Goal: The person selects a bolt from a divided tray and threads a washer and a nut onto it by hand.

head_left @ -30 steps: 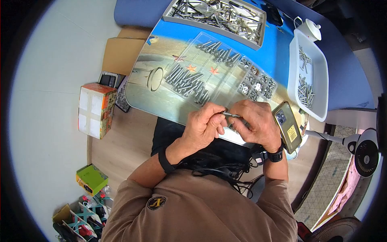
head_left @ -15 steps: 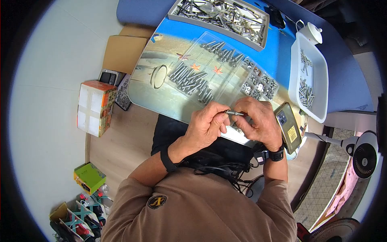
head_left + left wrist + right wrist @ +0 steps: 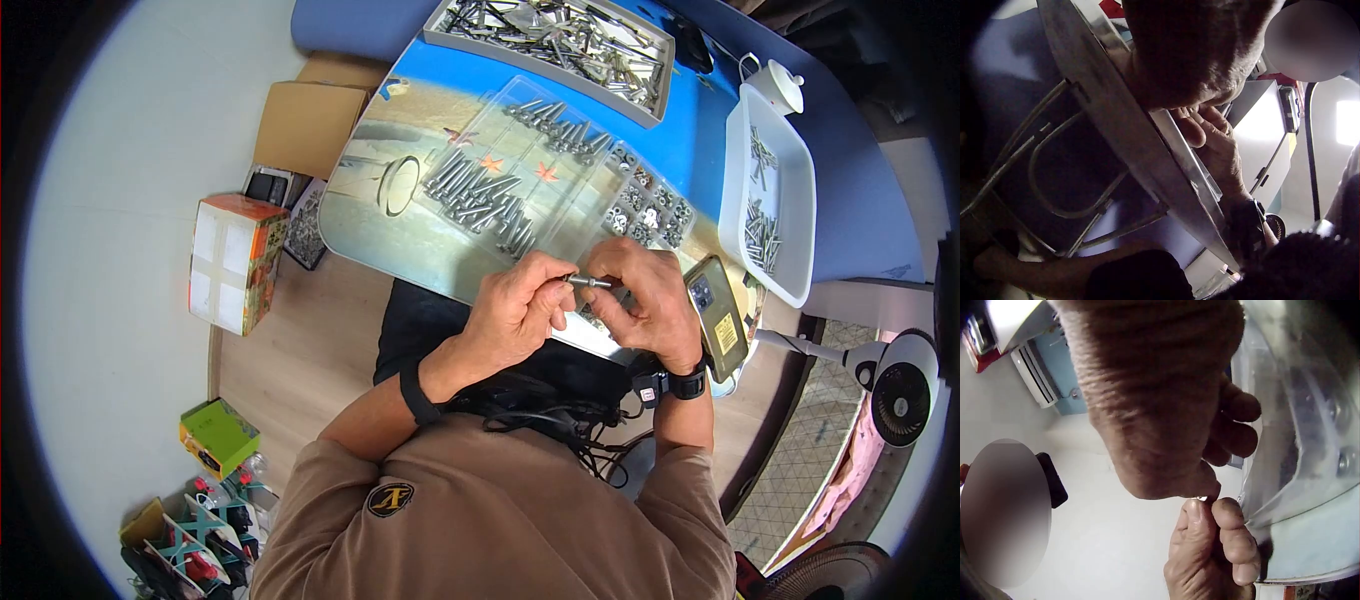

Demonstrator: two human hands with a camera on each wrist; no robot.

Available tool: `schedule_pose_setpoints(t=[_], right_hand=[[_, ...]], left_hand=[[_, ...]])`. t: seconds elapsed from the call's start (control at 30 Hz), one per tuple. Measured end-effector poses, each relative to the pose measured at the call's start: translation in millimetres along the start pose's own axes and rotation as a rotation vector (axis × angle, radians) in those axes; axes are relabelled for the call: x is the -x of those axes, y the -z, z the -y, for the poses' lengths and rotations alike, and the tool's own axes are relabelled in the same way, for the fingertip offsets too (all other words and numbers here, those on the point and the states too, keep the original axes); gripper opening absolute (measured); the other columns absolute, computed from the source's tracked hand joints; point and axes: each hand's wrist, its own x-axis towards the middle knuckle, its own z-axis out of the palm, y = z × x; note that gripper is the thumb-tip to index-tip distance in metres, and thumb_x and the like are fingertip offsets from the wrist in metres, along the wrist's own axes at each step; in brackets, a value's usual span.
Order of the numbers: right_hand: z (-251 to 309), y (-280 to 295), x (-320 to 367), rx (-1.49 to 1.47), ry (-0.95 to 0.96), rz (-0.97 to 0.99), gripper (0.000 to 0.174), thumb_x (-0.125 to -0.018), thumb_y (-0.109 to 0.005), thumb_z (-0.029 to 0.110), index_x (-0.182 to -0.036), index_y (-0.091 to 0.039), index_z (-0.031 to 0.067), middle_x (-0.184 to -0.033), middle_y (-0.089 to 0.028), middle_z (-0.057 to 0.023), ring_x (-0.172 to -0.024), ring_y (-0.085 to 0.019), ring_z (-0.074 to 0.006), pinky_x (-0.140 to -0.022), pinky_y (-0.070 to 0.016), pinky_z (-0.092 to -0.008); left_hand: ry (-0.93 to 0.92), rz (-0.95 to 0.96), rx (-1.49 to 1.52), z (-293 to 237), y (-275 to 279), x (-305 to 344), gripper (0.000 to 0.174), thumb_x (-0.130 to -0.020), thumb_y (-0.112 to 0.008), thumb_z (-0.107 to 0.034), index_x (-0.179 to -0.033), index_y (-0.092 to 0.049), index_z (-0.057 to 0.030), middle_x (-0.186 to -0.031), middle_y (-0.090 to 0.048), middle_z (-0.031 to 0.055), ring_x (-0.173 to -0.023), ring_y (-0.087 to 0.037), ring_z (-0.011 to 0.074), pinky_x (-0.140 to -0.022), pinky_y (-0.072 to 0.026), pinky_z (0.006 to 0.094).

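Note:
In front of the body, over the table's near edge, both hands meet at a small metal bolt (image 3: pixel 590 282) lying roughly crosswise. My left hand (image 3: pixel 512 315) pinches one end between thumb and index finger. The thumb and index finger of my right hand (image 3: pixel 652 308) hold the other end. A collar-like piece, perhaps a nut, shows on the bolt between the fingertips. From the right wrist, the right hand (image 3: pixel 1147 394) covers most of the bolt, and the left fingertips (image 3: pixel 1229 514) press close against it. Just beyond the hands lies a clear compartment box (image 3: pixel 560 222).
Rows of bolts (image 3: pixel 480 195) and several cells of nuts and washers (image 3: pixel 645 205) fill the box. Behind it is a grey tray (image 3: pixel 640 113) of mixed hardware. A white basin (image 3: pixel 735 190) with screws stands at right, near a phone (image 3: pixel 722 320) beside the right wrist.
The right fingers have shifted slightly along the bolt, so more of its middle shows between the hands. Both hands keep their pinch. The head view has drifted a little.

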Motion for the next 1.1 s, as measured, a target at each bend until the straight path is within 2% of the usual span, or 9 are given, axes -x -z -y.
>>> schedule_pose_setpoints(t=[0.27, 0.37, 0.43, 0.47, 0.53, 0.67, 0.87, 0.97, 1.1], right_hand=[[-2.7, 4.6, -3.3, 0.059, 0.112, 0.057, 0.018, -0.081, -0.077, 0.015, -0.09, -0.065, 0.0049, -0.08, -0.063, -0.0095, -0.065, -0.064, -0.0267, -0.056, -0.0507, -0.0365], [1.6, 3.9, -4.8, -0.015, 0.086, 0.035, 0.02, -0.08, -0.078, 0.017, -0.09, -0.066, 0.0049, -0.078, -0.063, -0.0093, -0.066, -0.065, -0.0269, -0.056, -0.0508, -0.0364], [5.9, 3.4, -1.7, -0.012, -0.069, 0.057, 0.02, -0.079, -0.078, 0.018, -0.09, -0.067, 0.005, -0.08, -0.064, -0.009, -0.067, -0.065, -0.027, -0.057, -0.0512, -0.0366], [3.7, 2.3, -1.6, -0.012, -0.069, 0.057, 0.02, -0.079, -0.078, 0.018, -0.09, -0.067, 0.005, -0.08, -0.064, -0.009, -0.067, -0.065, -0.027, -0.057, -0.0512, -0.0366], [-2.4, -0.8, -1.4, 0.013, 0.066, -0.011, 0.019, -0.08, -0.077, 0.018, -0.09, -0.067, 0.0049, -0.081, -0.064, -0.0088, -0.068, -0.066, -0.0268, -0.057, -0.0516, -0.0363], [0.4, 3.5, -4.2, 0.063, 0.107, 0.03, 0.018, -0.082, -0.076, 0.017, -0.091, -0.067, 0.0044, -0.083, -0.065, -0.0087, -0.068, -0.066, -0.027, -0.058, -0.0518, -0.0362], [0.1, 3.3, -3.5, 0.027, 0.082, 0.048, 0.017, -0.083, -0.075, 0.018, -0.091, -0.067, 0.0043, -0.084, -0.065, -0.0087, -0.068, -0.066, -0.0274, -0.058, -0.0521, -0.0359], [3.8, 2.2, -2.7, -0.042, -0.041, 0.034, 0.018, -0.083, -0.076, 0.019, -0.091, -0.068, 0.0048, -0.084, -0.065, -0.0087, -0.067, -0.066, -0.0269, -0.057, -0.0518, -0.0357], [-1.7, 0.0, -2.2, 0.046, 0.072, -0.005, 0.018, -0.083, -0.076, 0.019, -0.091, -0.068, 0.0049, -0.084, -0.065, -0.0089, -0.067, -0.065, -0.0263, -0.057, -0.0519, -0.0357]], left_hand=[[-0.02, 0.011, -0.005, -0.6, 0.7, -0.6, 0.021, -0.105, -0.05, -0.017, -0.113, -0.055, 0.0016, -0.077, -0.066, 0.0079, -0.059, -0.062, 0.0089, -0.051, -0.051, 0.0229], [-0.022, 0.012, 0.001, -1.0, 1.6, -0.8, 0.019, -0.104, -0.051, -0.015, -0.112, -0.055, 0.0016, -0.076, -0.066, 0.0079, -0.059, -0.063, 0.0088, -0.051, -0.0511, 0.0231], [-0.014, 0.023, -0.01, -0.9, 1.8, -0.8, 0.018, -0.104, -0.051, -0.015, -0.112, -0.055, 0.0015, -0.076, -0.066, 0.0081, -0.059, -0.063, 0.0087, -0.05, -0.0511, 0.023], [-0.014, 0.023, -0.01, -1.0, 1.7, -1.0, 0.018, -0.104, -0.051, -0.015, -0.112, -0.055, 0.0015, -0.076, -0.066, 0.0081, -0.059, -0.063, 0.0087, -0.05, -0.0511, 0.023], [-0.013, 0.028, -0.01, -1.1, 1.4, -1.4, 0.018, -0.104, -0.051, -0.014, -0.111, -0.056, 0.0016, -0.076, -0.066, 0.008, -0.059, -0.063, 0.0086, -0.05, -0.051, 0.0228], [-0.022, 0.017, -0.009, -0.4, 1.2, -1.4, 0.017, -0.104, -0.051, -0.013, -0.111, -0.056, 0.0017, -0.076, -0.066, 0.0078, -0.058, -0.062, 0.0084, -0.05, -0.0508, 0.0226], [-0.023, 0.017, 0.002, -2.2, 1.6, -2.0, 0.018, -0.104, -0.051, -0.014, -0.111, -0.056, 0.0022, -0.076, -0.066, 0.0078, -0.058, -0.063, 0.0089, -0.05, -0.0509, 0.023], [-0.026, 0.023, -0.012, -2.5, 1.8, -2.0, 0.019, -0.104, -0.051, -0.014, -0.111, -0.056, 0.0025, -0.076, -0.066, 0.008, -0.058, -0.063, 0.0091, -0.05, -0.0509, 0.0231], [-0.006, 0.02, -0.007, -1.3, 1.2, -1.0, 0.018, -0.104, -0.051, -0.013, -0.111, -0.056, 0.0024, -0.076, -0.066, 0.008, -0.058, -0.063, 0.0088, -0.05, -0.0509, 0.023]])
